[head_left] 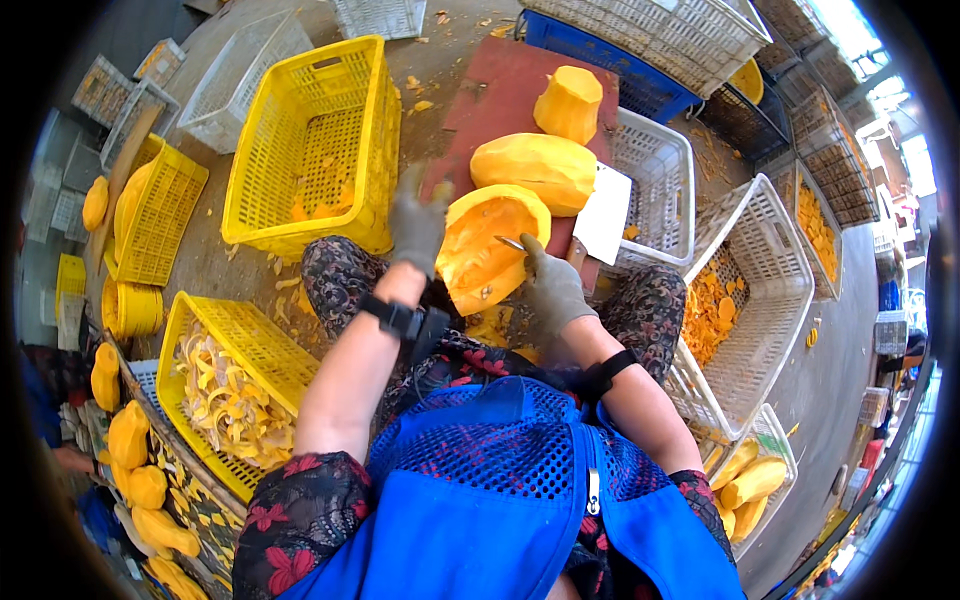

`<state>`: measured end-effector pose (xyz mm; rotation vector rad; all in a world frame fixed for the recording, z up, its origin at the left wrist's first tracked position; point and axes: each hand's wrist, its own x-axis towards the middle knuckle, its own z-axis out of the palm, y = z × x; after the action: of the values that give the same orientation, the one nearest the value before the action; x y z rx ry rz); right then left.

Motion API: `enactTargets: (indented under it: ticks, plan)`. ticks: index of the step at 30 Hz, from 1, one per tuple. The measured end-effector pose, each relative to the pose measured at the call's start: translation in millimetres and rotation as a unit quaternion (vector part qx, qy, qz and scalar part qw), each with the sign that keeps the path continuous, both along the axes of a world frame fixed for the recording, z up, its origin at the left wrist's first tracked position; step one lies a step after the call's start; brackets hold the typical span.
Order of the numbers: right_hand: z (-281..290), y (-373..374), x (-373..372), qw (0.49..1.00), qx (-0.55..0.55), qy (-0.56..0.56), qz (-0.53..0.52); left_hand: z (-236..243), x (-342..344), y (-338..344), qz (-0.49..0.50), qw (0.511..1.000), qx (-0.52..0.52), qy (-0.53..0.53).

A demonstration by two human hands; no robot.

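Note:
A hollowed, peeled pumpkin half (pixel 510 225) lies tilted at the near edge of a red board (pixel 490 90), its orange cavity facing up. My right hand (pixel 557 288), in a grey glove, is closed on a slim metal-tipped tool (pixel 510 243) whose tip is over the cavity; the tool's handle is hidden in the glove. At the half's left side is my left hand (pixel 415 225), also gloved, its blurred fingers apart, with nothing visible in them. Behind the half, a peeled pumpkin piece (pixel 535 170) and a smaller upright piece (pixel 568 105) rest on the board.
A yellow crate (pixel 240 200) with orange scraps stands to the left. Nearer, another yellow crate (pixel 275 350) holds peelings. On the right are a white crate (pixel 765 330) with orange pulp and a grey crate (pixel 670 165). A white sheet (pixel 603 215) lies by the board's right edge.

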<state>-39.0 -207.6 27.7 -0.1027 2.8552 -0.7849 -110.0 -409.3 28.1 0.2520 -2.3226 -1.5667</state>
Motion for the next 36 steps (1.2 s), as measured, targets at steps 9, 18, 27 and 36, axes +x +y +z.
enactTargets:
  ticks: [9,18,27,36]
  plan:
    - [8,-3,-11,0.991,0.097,0.029,0.091,-39,84,16,0.042,0.883,0.449,-0.126]
    - [35,-35,-22,0.956,0.230,-0.098,0.152,-87,69,34,0.082,0.885,0.457,-0.030]
    - [14,-48,-33,0.956,0.199,-0.139,0.167,-79,69,45,0.126,0.896,0.425,-0.021]
    - [30,-78,-20,0.966,0.164,-0.139,0.147,-72,64,57,0.157,0.848,0.505,-0.028]
